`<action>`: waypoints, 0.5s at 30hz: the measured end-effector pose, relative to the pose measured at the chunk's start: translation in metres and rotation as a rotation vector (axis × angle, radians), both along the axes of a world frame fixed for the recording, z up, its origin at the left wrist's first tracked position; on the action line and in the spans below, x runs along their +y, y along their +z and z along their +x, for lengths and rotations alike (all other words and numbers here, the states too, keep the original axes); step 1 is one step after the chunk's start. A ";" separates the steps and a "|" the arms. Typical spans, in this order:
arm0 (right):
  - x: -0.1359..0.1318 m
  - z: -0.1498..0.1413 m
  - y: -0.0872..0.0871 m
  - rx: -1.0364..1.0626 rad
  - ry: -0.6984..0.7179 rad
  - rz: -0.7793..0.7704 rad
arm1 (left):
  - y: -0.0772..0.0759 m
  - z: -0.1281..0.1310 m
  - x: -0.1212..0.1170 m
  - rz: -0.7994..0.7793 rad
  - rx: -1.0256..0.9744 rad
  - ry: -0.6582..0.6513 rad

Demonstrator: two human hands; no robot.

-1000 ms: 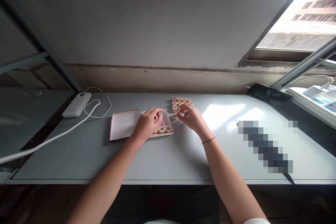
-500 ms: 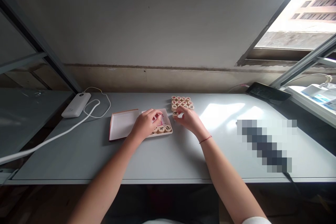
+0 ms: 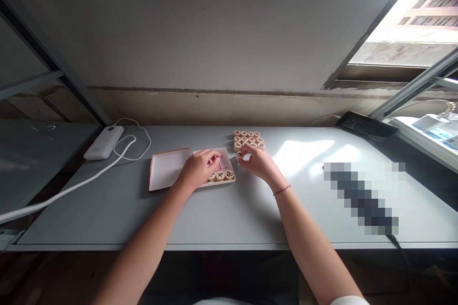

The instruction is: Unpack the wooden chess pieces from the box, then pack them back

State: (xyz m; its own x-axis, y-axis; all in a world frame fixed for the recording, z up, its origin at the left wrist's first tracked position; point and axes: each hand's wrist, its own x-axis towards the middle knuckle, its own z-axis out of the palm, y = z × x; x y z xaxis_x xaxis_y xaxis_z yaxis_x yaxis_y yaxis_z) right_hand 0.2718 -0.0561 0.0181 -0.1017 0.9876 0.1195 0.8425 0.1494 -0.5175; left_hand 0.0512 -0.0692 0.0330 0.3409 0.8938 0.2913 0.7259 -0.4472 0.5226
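Note:
Between the thumb and fingers of my right hand point(image 3: 255, 159) is a Chinese chess piece point(image 3: 239, 156) with a black character, at the near left corner of a block of pieces. That block point(image 3: 244, 139) stands in rows of round wooden pieces, the back ones marked in red. My left hand point(image 3: 198, 167) hangs over an open shallow box point(image 3: 229, 161), its fingers curled together; whether anything is in them is hidden. Several pieces with black characters point(image 3: 220, 176) lie along the box's near side. The box lid point(image 3: 168, 171) lies inside up to the left.
A white power bank point(image 3: 103, 143) with a white cable point(image 3: 78, 187) lies at the left of the grey table point(image 3: 222, 221). At the back right is a dark phone-like device point(image 3: 365, 125). A blurred dark object point(image 3: 361, 198) lies at the right.
My right hand has shifted very slightly, with the chess piece still pinched and now more covered by the fingers. My left hand stays over the box.

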 end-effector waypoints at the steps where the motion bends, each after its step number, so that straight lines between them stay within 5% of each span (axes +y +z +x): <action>1: 0.000 0.000 0.000 0.000 -0.001 0.000 | 0.000 0.000 0.000 -0.001 0.000 -0.001; 15: 0.004 -0.002 -0.011 -0.002 0.023 0.077 | 0.002 0.001 -0.001 -0.026 -0.008 -0.023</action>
State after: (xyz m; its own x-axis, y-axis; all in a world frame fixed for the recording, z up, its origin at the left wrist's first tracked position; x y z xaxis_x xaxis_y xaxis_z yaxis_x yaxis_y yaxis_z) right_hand 0.2700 -0.0526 0.0069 -0.1247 0.9728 0.1951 0.8396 0.2083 -0.5017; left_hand 0.0519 -0.0699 0.0351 0.3593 0.8929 0.2711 0.7113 -0.4502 0.5398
